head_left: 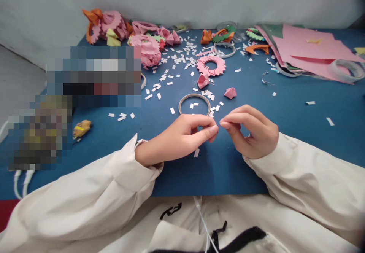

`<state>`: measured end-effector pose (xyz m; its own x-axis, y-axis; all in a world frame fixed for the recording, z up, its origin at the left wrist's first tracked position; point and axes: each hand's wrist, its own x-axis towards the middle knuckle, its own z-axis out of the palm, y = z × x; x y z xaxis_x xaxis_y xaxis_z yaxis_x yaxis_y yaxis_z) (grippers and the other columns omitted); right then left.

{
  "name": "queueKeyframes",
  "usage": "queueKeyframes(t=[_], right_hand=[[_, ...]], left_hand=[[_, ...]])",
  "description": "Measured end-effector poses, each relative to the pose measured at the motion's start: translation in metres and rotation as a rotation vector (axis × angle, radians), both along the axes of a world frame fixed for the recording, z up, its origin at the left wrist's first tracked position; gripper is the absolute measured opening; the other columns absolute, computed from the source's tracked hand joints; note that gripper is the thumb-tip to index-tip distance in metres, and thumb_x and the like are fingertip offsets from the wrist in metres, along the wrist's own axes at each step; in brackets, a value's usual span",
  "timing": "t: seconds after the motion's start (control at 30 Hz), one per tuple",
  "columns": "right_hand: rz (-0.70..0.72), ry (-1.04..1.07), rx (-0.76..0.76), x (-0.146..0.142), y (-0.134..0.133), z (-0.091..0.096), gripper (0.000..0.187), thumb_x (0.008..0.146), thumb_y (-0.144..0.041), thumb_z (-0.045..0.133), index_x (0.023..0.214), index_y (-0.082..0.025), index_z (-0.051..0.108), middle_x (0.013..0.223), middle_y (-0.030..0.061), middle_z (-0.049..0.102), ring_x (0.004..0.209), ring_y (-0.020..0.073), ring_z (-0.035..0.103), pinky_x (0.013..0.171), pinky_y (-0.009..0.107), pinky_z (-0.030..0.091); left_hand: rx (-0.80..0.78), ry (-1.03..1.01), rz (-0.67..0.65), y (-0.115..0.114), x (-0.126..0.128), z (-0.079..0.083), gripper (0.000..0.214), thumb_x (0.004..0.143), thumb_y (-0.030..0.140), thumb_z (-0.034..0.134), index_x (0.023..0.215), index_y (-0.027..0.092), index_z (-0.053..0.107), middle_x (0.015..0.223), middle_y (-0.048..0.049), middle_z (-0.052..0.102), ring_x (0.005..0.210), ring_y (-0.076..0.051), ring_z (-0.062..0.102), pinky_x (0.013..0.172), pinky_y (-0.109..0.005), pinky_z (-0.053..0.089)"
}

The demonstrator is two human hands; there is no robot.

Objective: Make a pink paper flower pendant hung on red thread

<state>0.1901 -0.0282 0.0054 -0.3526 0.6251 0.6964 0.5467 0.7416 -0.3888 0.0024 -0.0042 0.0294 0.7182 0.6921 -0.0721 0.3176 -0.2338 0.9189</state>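
My left hand (182, 137) and my right hand (251, 131) meet fingertip to fingertip just above the blue table (299, 131), near its front edge. Both pinch at the same spot; whatever sits between the fingers is too small to make out. Right behind the left fingers lies a thin tape ring (194, 104) with white scraps inside it. A small folded pink paper piece (230, 92) and another pink folded piece (203, 80) lie just beyond. A white paper scrap (196, 153) rests under my left hand.
White paper scraps (176, 59) litter the table's middle. A pink toothed paper wreath (211, 65) lies behind; piles of pink and orange folded pieces (125, 28) line the back left. Pink paper sheets (308, 47) and a tape roll (346, 69) sit at the right. A small yellow object (81, 128) lies left.
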Motion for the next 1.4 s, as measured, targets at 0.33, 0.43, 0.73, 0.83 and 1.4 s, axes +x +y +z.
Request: queueKeyframes(t=[0.33,0.43,0.73,0.83,1.4], right_hand=[[0.012,0.066,-0.150,-0.0033,0.0022,0.0027,0.009,0.081,-0.011,0.056,0.083,-0.017,0.061,0.072,0.0027,0.060,0.057,0.0083,0.052,0.052,0.022,0.046],[0.044,0.080,-0.185,-0.0036,0.0026,0.0034,0.009,0.081,-0.010,0.055,0.083,-0.016,0.062,0.072,0.0036,0.059,0.058,0.0081,0.051,0.052,0.022,0.045],[0.065,0.025,-0.151,-0.0012,0.0000,0.0028,0.024,0.082,-0.009,0.049,0.098,-0.020,0.063,0.077,0.0035,0.058,0.056,0.0080,0.049,0.051,0.022,0.045],[0.027,0.025,-0.153,-0.0014,-0.0017,0.0001,0.032,0.082,-0.010,0.050,0.111,-0.022,0.058,0.076,0.0016,0.056,0.055,0.0075,0.047,0.051,0.021,0.044],[-0.032,0.025,-0.054,-0.0027,-0.0014,0.0004,0.024,0.077,-0.006,0.057,0.096,-0.020,0.061,0.078,0.0022,0.055,0.054,0.0063,0.047,0.049,0.020,0.043]], left_hand=[[-0.106,-0.140,0.042,0.0027,-0.0003,-0.0005,0.024,0.088,0.031,0.048,0.072,0.015,0.057,0.083,-0.0022,0.058,0.072,-0.010,0.050,0.059,-0.019,0.041],[-0.103,-0.167,0.057,0.0036,-0.0006,-0.0016,0.024,0.088,0.030,0.048,0.072,0.016,0.057,0.086,-0.0030,0.059,0.080,-0.012,0.052,0.070,-0.022,0.044],[-0.132,-0.257,0.088,0.0033,-0.0005,-0.0044,0.024,0.089,0.027,0.047,0.071,0.016,0.058,0.093,-0.0047,0.061,0.090,-0.015,0.055,0.089,-0.030,0.044],[-0.128,-0.254,0.096,0.0036,-0.0009,-0.0057,0.024,0.088,0.028,0.049,0.070,0.016,0.059,0.096,-0.0043,0.062,0.090,-0.015,0.056,0.085,-0.028,0.044],[-0.090,-0.273,0.116,0.0048,-0.0010,-0.0056,0.023,0.088,0.025,0.049,0.070,0.016,0.059,0.104,-0.0039,0.063,0.099,-0.015,0.056,0.090,-0.026,0.043]])
